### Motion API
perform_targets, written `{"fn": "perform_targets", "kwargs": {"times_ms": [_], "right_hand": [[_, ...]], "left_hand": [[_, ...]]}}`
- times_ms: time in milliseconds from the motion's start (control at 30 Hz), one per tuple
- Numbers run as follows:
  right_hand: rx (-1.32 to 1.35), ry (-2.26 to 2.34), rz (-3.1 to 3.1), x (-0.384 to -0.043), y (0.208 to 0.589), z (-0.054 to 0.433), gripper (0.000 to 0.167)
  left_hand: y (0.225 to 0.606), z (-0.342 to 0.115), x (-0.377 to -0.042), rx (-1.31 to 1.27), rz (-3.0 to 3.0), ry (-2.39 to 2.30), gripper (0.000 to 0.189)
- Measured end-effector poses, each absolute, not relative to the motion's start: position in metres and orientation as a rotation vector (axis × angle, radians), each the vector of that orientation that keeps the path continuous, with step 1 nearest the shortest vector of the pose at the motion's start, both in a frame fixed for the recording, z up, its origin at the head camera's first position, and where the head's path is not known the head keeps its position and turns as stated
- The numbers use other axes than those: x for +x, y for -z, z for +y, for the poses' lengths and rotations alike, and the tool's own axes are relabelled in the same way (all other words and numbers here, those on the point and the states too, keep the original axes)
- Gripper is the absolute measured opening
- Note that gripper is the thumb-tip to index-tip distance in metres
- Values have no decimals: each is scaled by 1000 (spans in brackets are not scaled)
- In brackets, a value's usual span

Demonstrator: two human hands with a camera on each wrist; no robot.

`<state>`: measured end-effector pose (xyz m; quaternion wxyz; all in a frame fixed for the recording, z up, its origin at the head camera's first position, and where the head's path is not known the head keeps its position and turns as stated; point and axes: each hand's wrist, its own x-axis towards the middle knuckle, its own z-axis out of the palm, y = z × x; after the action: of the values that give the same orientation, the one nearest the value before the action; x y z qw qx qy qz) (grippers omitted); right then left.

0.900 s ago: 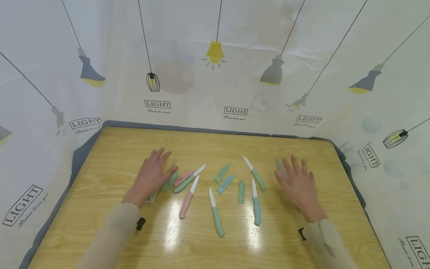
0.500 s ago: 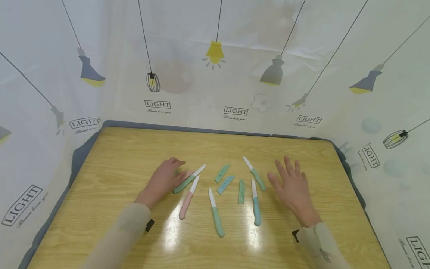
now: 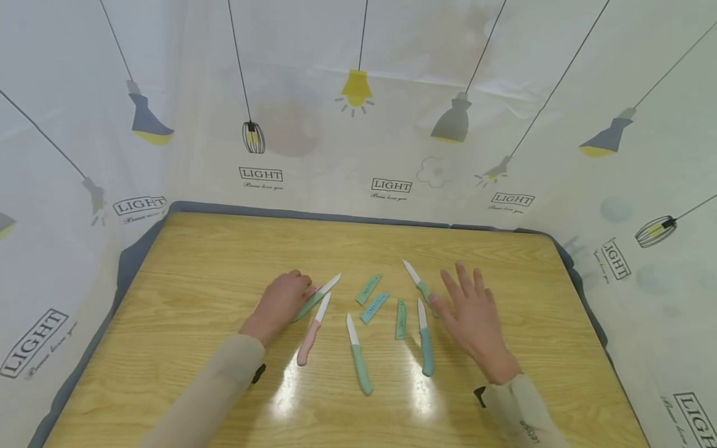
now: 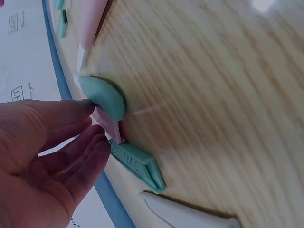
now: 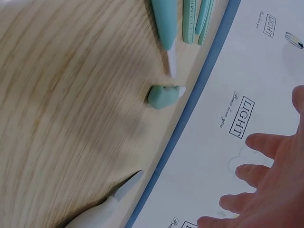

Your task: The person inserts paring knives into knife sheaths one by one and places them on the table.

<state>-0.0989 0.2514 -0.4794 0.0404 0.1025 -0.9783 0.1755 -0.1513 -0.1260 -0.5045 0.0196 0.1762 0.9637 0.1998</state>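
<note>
My left hand (image 3: 282, 302) lies over a pink knife sheath (image 4: 109, 124) beside a green-handled knife (image 4: 105, 97). Thumb and fingertips sit on either side of that sheath in the left wrist view; whether they grip it is unclear. A green sheath (image 4: 137, 165) and a grey-white sheath (image 4: 185, 211) lie near that hand, covered by it in the head view. My right hand (image 3: 473, 317), fingers spread, hovers by another green-handled knife (image 3: 421, 286) and holds nothing. A white-handled knife (image 5: 95, 213) shows only in the right wrist view.
Between the hands lie a pink knife (image 3: 310, 333), a green knife (image 3: 361, 364) and a blue knife (image 3: 426, 345), blades bare. Two green sheaths, one upright (image 3: 401, 318) and one slanted (image 3: 369, 289), flank a blue sheath (image 3: 375, 308). A patterned curtain (image 3: 336, 155) borders the wooden table (image 3: 224, 242).
My left hand has moved right, from above the green and grey-white sheaths to the pink sheath, its fingers drawing in. The right hand has drifted left, away from the white-handled knife.
</note>
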Motion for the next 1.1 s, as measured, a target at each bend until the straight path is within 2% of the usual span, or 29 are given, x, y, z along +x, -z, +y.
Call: {"fn": "perform_targets", "kwargs": {"times_ms": [333, 433, 500, 667, 1100], "right_hand": [[352, -582, -2978, -99, 482, 241, 66], [353, -595, -2991, -99, 483, 239, 67], [352, -604, -3001, -99, 482, 237, 68], [351, -597, -3002, -99, 482, 234, 68], [406, -577, -2953, -91, 493, 206, 63]], "left_hand": [[502, -119, -154, 507, 2945, -570, 36], [502, -118, -155, 412, 2899, -629, 39], [502, -118, -156, 339, 2871, -676, 38], [502, -123, -157, 258, 2895, -773, 21], [496, -128, -144, 46, 2873, -1214, 26]]}}
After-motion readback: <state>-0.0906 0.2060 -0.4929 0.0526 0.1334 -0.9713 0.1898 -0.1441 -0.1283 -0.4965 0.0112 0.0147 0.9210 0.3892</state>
